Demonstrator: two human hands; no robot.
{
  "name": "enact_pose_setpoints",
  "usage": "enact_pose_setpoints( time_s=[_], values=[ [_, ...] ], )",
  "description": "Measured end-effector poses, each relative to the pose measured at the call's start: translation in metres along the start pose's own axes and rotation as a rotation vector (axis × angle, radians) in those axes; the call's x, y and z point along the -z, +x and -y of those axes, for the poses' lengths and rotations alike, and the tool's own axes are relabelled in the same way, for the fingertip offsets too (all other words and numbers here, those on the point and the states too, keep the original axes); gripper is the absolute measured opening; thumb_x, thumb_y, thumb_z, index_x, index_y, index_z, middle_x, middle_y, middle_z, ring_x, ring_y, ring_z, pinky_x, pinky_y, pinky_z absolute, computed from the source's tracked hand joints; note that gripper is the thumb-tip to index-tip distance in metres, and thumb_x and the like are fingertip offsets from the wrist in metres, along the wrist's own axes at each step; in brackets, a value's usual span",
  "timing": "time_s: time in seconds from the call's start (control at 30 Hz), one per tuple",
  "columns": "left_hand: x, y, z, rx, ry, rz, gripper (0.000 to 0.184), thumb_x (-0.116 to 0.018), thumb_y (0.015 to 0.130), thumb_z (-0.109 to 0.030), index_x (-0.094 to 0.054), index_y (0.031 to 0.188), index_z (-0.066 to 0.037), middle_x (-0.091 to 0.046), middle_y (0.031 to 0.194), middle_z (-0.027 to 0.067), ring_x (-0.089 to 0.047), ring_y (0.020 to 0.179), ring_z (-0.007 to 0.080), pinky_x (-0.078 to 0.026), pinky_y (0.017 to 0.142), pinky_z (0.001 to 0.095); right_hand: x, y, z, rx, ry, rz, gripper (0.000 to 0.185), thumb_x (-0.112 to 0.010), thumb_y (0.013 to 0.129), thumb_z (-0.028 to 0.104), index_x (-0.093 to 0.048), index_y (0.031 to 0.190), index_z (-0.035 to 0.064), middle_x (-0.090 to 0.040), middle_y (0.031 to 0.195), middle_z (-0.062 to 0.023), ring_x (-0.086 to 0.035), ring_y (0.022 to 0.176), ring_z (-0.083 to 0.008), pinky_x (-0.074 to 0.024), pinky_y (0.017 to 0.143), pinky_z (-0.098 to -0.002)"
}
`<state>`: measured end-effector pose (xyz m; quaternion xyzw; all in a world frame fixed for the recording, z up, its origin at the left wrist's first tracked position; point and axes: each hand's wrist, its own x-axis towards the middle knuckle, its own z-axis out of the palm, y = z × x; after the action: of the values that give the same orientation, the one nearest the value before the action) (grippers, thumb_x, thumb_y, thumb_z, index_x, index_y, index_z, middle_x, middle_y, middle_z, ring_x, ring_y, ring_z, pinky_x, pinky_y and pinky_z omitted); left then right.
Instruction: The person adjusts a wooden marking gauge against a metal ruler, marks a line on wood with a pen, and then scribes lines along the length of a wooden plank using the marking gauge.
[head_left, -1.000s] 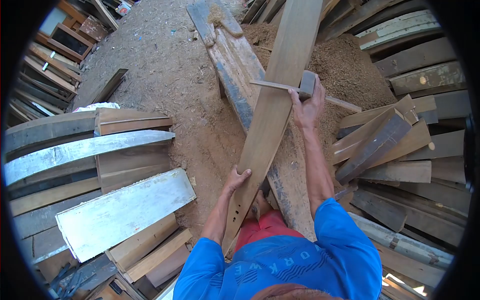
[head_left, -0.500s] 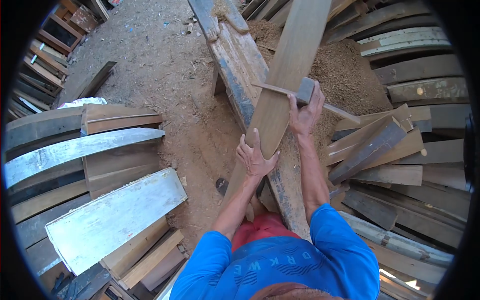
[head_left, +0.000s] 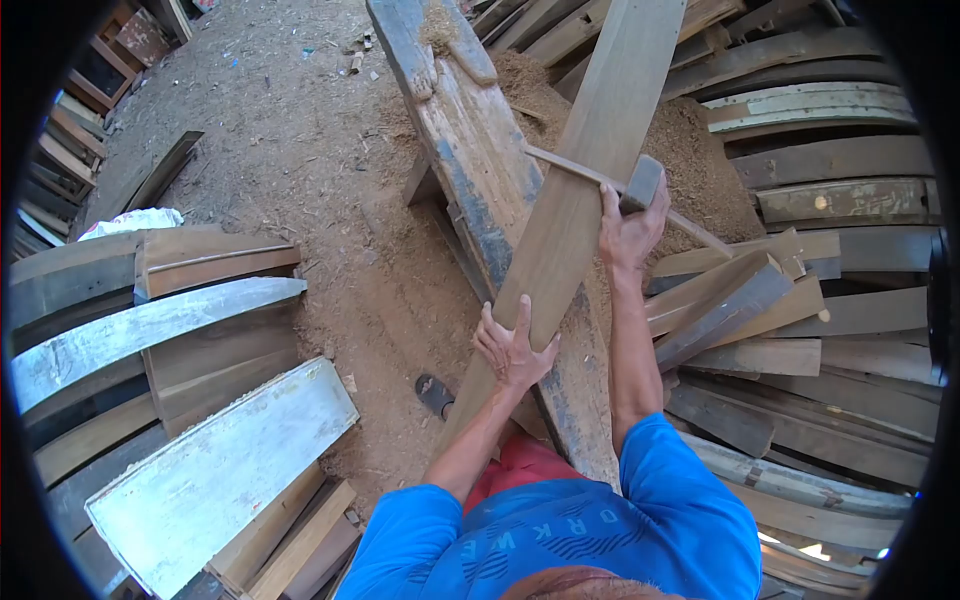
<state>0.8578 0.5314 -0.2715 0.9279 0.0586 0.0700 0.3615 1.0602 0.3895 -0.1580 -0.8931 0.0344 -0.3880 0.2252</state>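
A long brown wooden board [head_left: 560,250] lies slantwise over the worn workbench beam [head_left: 468,150]. My left hand [head_left: 513,352] grips the board near its close end, thumb and fingers spread over the face and edges. In my right hand [head_left: 632,232] is a wooden marking gauge [head_left: 641,182], a block with a long thin stem. The stem lies across the board's face, and the block sits by the board's right edge. My right fingers wrap round the block; part of it is hidden by them.
Curved planks [head_left: 830,165] are stacked along the right, with loose offcuts [head_left: 725,310] nearer. On the left, a white-painted panel [head_left: 225,470] rests on more timber. Sawdust and shavings [head_left: 695,160] heap beside the bench. A sandal [head_left: 434,395] shows on the dirt floor.
My right hand and the gauge have shifted slightly right in view. The surroundings have slid a little left as the camera moved. Both hands keep their holds.
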Motion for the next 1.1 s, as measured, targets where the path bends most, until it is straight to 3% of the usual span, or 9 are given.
enact_pose_setpoints(
  time_s=[0.13,0.23,0.53,0.7,0.97,1.1],
  values=[
    [-0.003,0.002,0.005,-0.022,-0.015,0.006,0.111,-0.089,0.068,-0.049,-0.032,0.162,-0.034,-0.026,0.15,0.0376,-0.035,0.126,0.0541,-0.03,0.104,0.066,-0.023,0.05,-0.012,0.053,0.026,-0.074,0.084,-0.087,0.079,0.02,-0.046,0.146,-0.0074,-0.058,0.136,-0.029,-0.056,0.128,-0.0452,-0.0445,0.11,-0.0506],
    [-0.002,0.003,0.005,-0.03,-0.008,0.015,0.111,-0.089,0.068,-0.049,-0.032,0.163,-0.034,-0.025,0.15,0.0373,-0.035,0.127,0.0539,-0.03,0.104,0.0659,-0.045,0.091,-0.026,-0.028,0.038,-0.093,0.083,-0.088,0.078,0.022,-0.049,0.144,-0.0077,-0.06,0.134,-0.0283,-0.058,0.126,-0.0441,-0.0464,0.108,-0.0491],
    [0.0,-0.001,0.004,-0.026,-0.012,0.014,0.111,-0.088,0.069,-0.05,-0.032,0.163,-0.033,-0.025,0.151,0.0382,-0.035,0.127,0.0543,-0.03,0.104,0.0673,-0.022,0.076,-0.012,-0.073,-0.007,-0.012,0.084,-0.089,0.078,0.024,-0.049,0.144,-0.0089,-0.061,0.13,-0.0286,-0.059,0.124,-0.0439,-0.0476,0.106,-0.0492],
    [-0.001,0.0,0.01,-0.048,-0.032,0.035,0.111,-0.088,0.068,-0.049,-0.032,0.163,-0.031,-0.027,0.15,0.0385,-0.035,0.127,0.0553,-0.03,0.104,0.0681,-0.041,0.099,-0.027,0.057,0.022,-0.109,0.082,-0.088,0.078,0.025,-0.051,0.143,-0.0083,-0.062,0.129,-0.0284,-0.06,0.122,-0.0438,-0.0488,0.105,-0.0496],
    [0.002,0.001,0.008,-0.057,-0.024,0.017,0.113,-0.089,0.066,-0.047,-0.032,0.163,-0.03,-0.03,0.148,0.0378,-0.038,0.126,0.0544,-0.032,0.104,0.066,-0.055,0.153,-0.045,-0.017,-0.017,-0.139,0.083,-0.088,0.078,0.03,-0.052,0.143,-0.0051,-0.061,0.131,-0.0271,-0.061,0.122,-0.0437,-0.0502,0.103,-0.0497],
    [0.008,-0.018,0.022,-0.057,-0.032,0.061,0.116,-0.09,0.066,-0.048,-0.03,0.164,-0.028,-0.031,0.146,0.0379,-0.038,0.126,0.0543,-0.032,0.104,0.0665,-0.037,0.143,-0.034,-0.127,-0.08,0.004,0.089,-0.088,0.077,0.034,-0.048,0.146,-0.0065,-0.059,0.135,-0.0275,-0.06,0.124,-0.0436,-0.0501,0.103,-0.0502]
  ],
)
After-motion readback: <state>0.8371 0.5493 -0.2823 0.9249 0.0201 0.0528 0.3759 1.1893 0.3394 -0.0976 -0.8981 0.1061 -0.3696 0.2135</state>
